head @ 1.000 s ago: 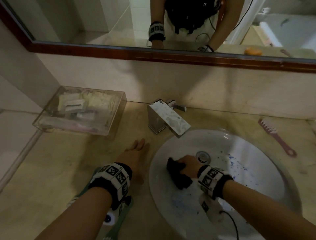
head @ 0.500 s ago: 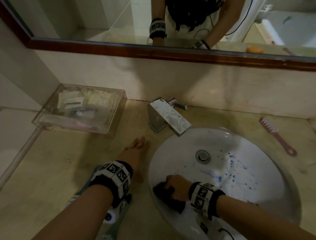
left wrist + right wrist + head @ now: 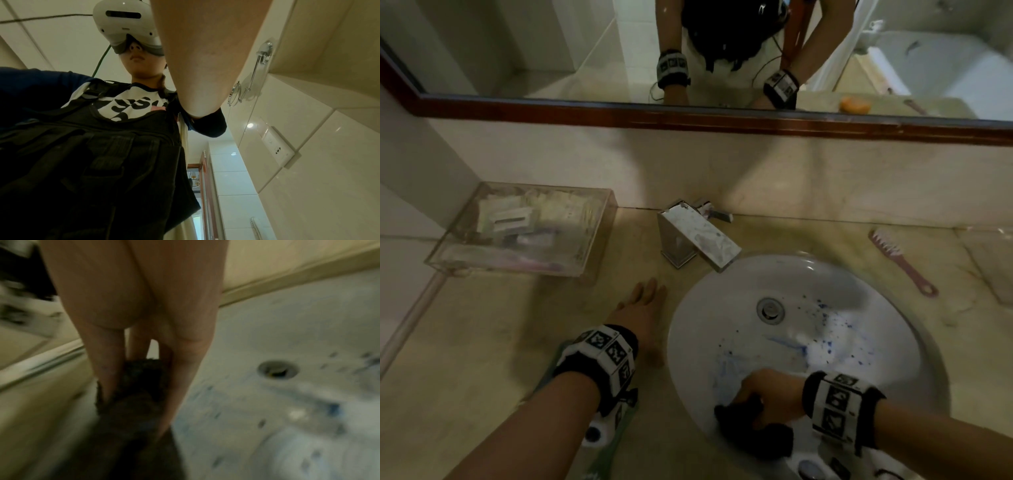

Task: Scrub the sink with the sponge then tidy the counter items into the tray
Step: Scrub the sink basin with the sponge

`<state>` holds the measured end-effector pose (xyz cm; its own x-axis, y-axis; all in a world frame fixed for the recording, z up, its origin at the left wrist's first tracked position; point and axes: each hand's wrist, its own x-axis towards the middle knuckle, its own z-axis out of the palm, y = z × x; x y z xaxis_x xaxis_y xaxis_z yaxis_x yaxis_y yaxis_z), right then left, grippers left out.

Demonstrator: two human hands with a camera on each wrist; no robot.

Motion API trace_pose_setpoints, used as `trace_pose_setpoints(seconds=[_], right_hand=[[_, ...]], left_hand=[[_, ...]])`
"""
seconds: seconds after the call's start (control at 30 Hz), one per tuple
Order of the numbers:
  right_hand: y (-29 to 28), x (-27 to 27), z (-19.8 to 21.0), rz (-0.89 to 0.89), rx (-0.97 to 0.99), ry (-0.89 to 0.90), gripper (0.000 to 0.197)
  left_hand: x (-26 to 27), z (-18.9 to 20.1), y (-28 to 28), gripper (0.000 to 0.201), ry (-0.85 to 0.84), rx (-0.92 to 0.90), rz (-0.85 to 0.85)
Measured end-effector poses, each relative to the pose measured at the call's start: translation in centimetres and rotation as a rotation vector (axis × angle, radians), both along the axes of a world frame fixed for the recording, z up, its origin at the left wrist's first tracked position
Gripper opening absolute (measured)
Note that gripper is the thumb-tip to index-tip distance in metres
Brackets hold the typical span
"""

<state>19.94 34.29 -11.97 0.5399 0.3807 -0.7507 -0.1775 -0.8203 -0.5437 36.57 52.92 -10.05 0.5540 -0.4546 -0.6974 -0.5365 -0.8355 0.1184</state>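
A white oval sink with blue specks and smears is set into the beige counter. My right hand grips a dark sponge and presses it against the sink's near wall; the blurred right wrist view shows the sponge between thumb and fingers, the drain to the right. My left hand rests flat on the counter left of the sink, fingers straight. A clear tray with small packets stands at the back left. The left wrist view shows only my forearm and torso.
A square chrome tap stands behind the sink. A pink brush lies on the counter at the right, beside a clear plastic sheet. A mirror with a wooden frame runs along the back wall.
My right hand has dragged the sponge from near the drain down to the sink's near wall. The left hand has stayed flat on the counter.
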Motion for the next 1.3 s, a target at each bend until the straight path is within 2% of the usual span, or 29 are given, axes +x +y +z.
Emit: trace_pose_setpoints(seconds=[0.1,0.2,0.27,0.4,0.53,0.6,0.67,0.73,0.8,0.83,0.97,1.17,1.3], right_hand=[[1.8,-0.9,-0.6,0.068,0.039,0.018,0.034],[2.5,0.0,-1.5,0.076,-0.013,0.006,0.023],[2.6,0.8,-2.5,0.089,-0.092,0.011,0.028],[2.4,2.5,-3.7,-0.056,-0.222,0.037,0.036],[2.2,3.1,-2.5,-0.074,-0.221,0.002,0.025],[2.7,2.6,-1.6,-0.080,-0.161,-0.025,0.026],[3.7,1.9,-0.9,-0.026,-0.119,-0.019,0.031],[4.7,1.6,-1.1,0.034,-0.131,-0.018,0.028],[5.0,2.3,-2.3,-0.018,-0.156,-0.035,0.015],[5.0,2.8,-3.1,-0.081,-0.179,-0.050,0.016],[4.8,5.1,-5.4,-0.212,-0.285,-0.070,0.048],[2.5,7.1,-4.9,-0.479,-0.297,-0.168,0.053],[1.3,7.3,-2.3,-0.470,-0.260,-0.131,0.041]], left_hand=[[-0.1,-0.3,0.0,0.132,-0.009,-0.012,0.010],[0.0,-0.5,0.1,0.133,-0.016,-0.013,0.014],[0.1,-0.6,0.1,0.133,-0.020,-0.021,0.012],[0.0,-0.6,0.1,0.133,-0.017,-0.023,0.014],[-0.1,-0.2,0.1,0.131,-0.015,-0.029,0.010],[0.0,-0.2,0.0,0.132,-0.009,-0.023,0.013],[0.0,-0.3,0.0,0.133,-0.008,-0.021,0.012],[0.0,-0.3,-0.1,0.134,-0.013,-0.022,0.013],[-0.1,-0.3,-0.2,0.133,-0.023,-0.019,0.011],[-0.1,-0.3,-0.2,0.133,-0.029,-0.019,0.010],[-0.1,-0.4,0.0,0.134,-0.030,-0.022,0.002],[-0.1,0.0,0.3,0.132,-0.010,-0.057,0.013],[-0.2,0.2,0.3,0.131,-0.007,-0.062,0.009]])
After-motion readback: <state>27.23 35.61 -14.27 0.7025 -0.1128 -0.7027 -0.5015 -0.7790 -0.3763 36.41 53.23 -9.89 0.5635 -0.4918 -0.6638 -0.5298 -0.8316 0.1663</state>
